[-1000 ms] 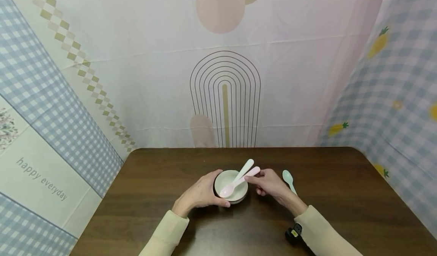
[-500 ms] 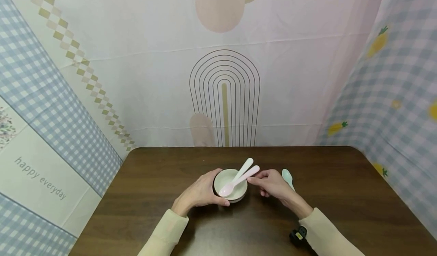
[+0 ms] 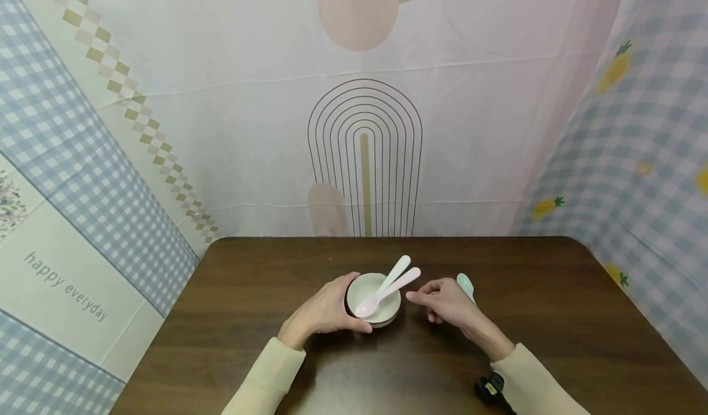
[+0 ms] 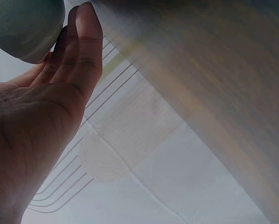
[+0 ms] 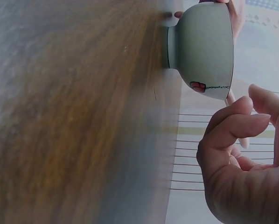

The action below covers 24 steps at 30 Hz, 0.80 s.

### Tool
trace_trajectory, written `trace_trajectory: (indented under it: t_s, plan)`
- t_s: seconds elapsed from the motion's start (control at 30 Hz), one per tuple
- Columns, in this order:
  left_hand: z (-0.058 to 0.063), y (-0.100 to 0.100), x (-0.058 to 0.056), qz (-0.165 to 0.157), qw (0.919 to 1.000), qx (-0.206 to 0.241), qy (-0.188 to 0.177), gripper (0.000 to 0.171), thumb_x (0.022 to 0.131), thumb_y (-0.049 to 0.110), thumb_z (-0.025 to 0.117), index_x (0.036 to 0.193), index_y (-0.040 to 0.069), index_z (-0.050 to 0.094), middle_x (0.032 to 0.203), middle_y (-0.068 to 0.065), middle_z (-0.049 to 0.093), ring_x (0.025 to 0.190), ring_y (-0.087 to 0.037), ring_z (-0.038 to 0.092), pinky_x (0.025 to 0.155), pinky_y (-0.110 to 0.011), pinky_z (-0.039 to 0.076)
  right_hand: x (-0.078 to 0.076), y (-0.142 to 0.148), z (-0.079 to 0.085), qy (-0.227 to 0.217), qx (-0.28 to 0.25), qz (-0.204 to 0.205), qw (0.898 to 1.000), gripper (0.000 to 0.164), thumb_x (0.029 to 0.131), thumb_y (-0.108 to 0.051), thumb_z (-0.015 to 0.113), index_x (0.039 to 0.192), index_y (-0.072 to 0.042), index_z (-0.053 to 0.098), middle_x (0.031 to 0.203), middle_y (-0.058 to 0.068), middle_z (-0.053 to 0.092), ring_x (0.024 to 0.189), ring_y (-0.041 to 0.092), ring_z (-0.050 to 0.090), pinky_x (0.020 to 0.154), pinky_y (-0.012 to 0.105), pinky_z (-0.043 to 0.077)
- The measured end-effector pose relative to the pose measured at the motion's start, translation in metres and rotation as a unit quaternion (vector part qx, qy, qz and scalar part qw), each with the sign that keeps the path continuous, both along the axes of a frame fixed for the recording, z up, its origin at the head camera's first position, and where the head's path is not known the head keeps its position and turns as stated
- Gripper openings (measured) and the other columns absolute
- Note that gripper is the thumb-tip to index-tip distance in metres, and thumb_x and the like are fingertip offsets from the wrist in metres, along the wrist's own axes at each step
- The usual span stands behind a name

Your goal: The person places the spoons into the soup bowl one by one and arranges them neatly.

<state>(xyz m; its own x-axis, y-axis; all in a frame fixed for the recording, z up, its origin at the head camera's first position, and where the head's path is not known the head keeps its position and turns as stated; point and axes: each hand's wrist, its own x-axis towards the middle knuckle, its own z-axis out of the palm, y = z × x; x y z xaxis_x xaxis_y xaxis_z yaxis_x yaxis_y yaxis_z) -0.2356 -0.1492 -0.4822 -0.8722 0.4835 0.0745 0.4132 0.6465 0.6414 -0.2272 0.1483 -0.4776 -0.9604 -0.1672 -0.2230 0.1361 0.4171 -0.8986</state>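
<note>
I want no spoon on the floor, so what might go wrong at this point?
Both spoon handles, pink spoon and white spoon, stick out over the bowl rim; the right hand close beside them might knock them out. The mint spoon lies partly hidden behind that hand, so a blind sweep may push it along the table.

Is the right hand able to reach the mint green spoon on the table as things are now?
Probably yes. The right hand hovers just in front of the mint green spoon, holding nothing, its fingers loosely curled. Nothing lies between them on the table; the bowl stands on the hand's other side.
</note>
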Motion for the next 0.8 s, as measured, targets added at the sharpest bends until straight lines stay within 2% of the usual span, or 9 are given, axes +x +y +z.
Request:
trace_trajectory:
  t_s: [0.2,0.47,0.8]
  plan:
    - [0.001,0.0,0.0,-0.003,1.0,0.003,-0.001,0.092,0.069,0.046,0.103,0.144,0.017,0.06,0.125,0.005,0.072,0.112,-0.015,0.067,0.099,-0.038,0.056,0.003,0.001,0.001,-0.001,0.004,-0.007,1.0,0.036,0.097,-0.032,0.083,0.105,0.001,0.07,0.061,-0.003,0.059,0.058,0.011,0.057,0.054,0.025,0.047]
    - [0.0,0.0,0.001,0.003,1.0,-0.003,-0.005,0.098,0.068,0.048,0.102,0.149,0.016,0.058,0.131,0.003,0.072,0.117,-0.016,0.068,0.103,-0.04,0.055,0.01,0.006,0.004,0.008,0.024,-0.01,1.0,0.032,0.097,-0.031,0.082,0.102,-0.001,0.07,0.063,-0.002,0.059,0.057,0.012,0.057,0.053,0.026,0.047]
    - [0.001,-0.001,0.001,-0.002,1.0,0.002,0.0,0.094,0.068,0.048,0.102,0.146,0.017,0.059,0.127,0.005,0.072,0.114,-0.014,0.068,0.101,-0.038,0.056,0.018,0.02,0.005,0.021,0.06,-0.02,0.998,0.028,0.095,-0.028,0.083,0.099,-0.003,0.071,0.063,-0.002,0.059,0.057,0.013,0.056,0.055,0.029,0.049]
